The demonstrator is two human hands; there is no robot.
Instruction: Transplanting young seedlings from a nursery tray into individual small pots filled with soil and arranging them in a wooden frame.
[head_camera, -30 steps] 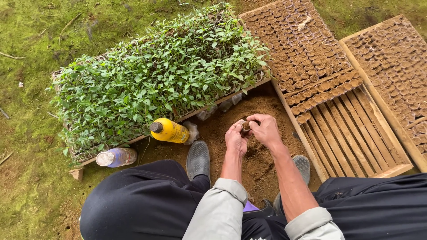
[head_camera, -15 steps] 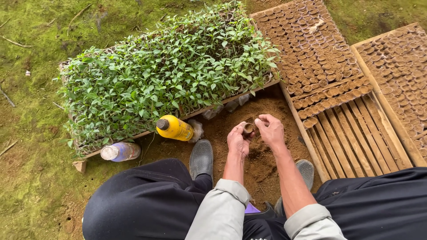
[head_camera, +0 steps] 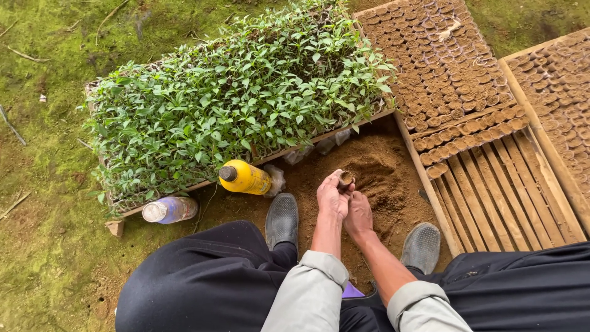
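Grip: left hand (head_camera: 332, 198) holds small soil pot (head_camera: 345, 178) at fingertips | right hand (head_camera: 359, 215) cupped just beneath, contents unclear

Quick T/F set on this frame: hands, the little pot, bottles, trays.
1. The left hand holds a small soil-filled pot. True.
2. The right hand rests on the yellow bottle. False: it is beside the left hand, over the soil pile.
3. The seedling tray is bare of plants. False: it is packed with green seedlings.
4. The slatted wooden tray is only partly filled with pots. True.
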